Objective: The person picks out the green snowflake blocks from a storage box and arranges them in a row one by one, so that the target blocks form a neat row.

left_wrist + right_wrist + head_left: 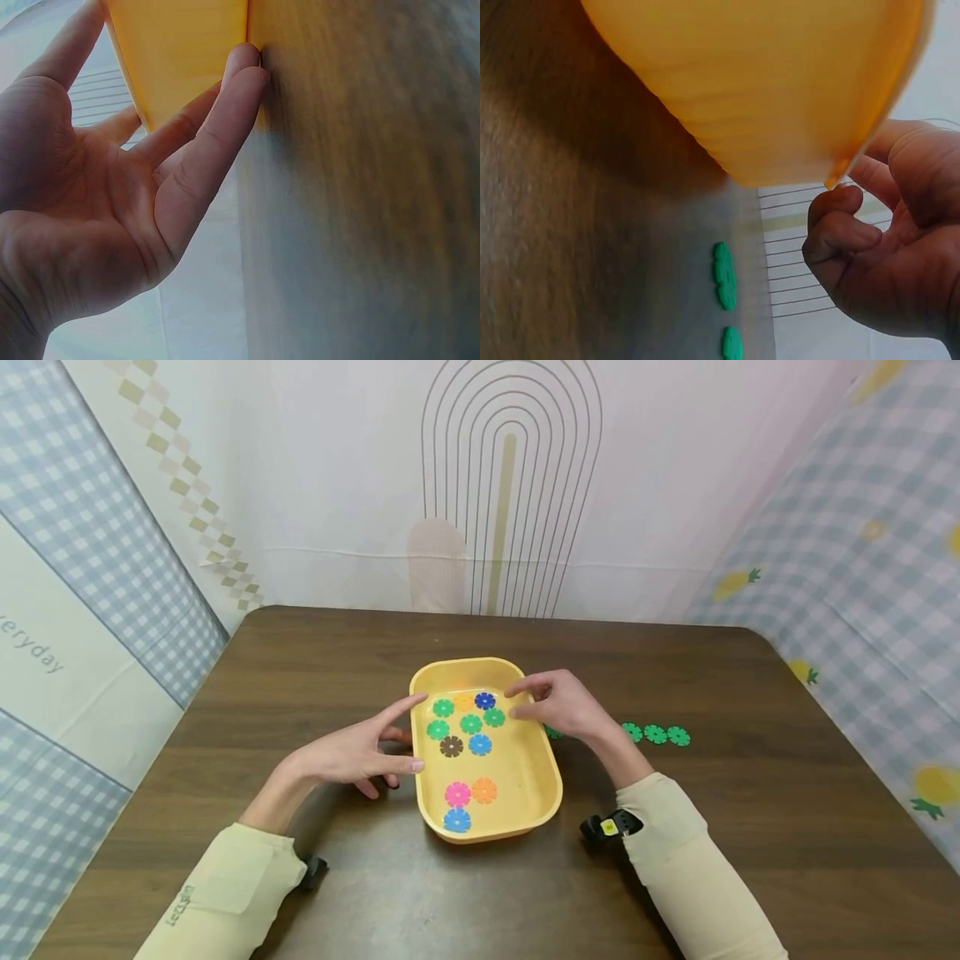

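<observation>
tray [517,764] sits on the surface [322,652], discs [471,723] inside; our left grip [352,752] spreads at its left, right grip [566,703] loose, empty, over its far right. we're likely choosing; next needs a pinch.

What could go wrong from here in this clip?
The right hand reaches over the rim of the yellow plastic tray; a knock there might jostle the loose, multicoloured flower-shaped discs inside. The right forearm crosses the line of green flower-shaped discs on the brown wood-grain table, so it could brush them out of place.
</observation>
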`<state>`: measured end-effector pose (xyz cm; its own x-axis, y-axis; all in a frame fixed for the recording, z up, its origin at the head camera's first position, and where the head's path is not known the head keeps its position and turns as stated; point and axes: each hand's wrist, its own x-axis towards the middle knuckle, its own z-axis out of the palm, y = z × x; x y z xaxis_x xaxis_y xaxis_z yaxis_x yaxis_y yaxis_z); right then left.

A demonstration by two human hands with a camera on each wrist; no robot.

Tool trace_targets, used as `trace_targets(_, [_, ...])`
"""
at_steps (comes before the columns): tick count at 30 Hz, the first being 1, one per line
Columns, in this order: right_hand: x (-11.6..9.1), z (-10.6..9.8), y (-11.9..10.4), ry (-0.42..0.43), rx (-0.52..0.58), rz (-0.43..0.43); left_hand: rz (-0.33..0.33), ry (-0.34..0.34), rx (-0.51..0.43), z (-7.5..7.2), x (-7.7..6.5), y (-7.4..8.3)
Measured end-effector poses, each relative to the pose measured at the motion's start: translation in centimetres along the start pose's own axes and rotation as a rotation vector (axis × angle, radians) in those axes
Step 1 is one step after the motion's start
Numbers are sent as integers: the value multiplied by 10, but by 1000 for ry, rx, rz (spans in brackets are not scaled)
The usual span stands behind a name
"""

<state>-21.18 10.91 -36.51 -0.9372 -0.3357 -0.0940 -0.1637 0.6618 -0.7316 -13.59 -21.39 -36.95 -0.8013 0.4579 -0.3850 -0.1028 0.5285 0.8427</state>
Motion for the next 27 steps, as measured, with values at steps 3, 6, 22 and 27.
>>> trace_targets(3, [2,3,-2,-13,-7,39,-4,-1,-3,0,0,0])
trace_targets(6, [5,6,-5,-27,-17,62,-7,0,-5,0,0,0])
trace_targets(22, [14,12,-17,-60,-155,103,-25,3,2,0,0,2])
trace_targets(27, [18,16,-21,-56,-247,105,-17,3,4,1,0,2])
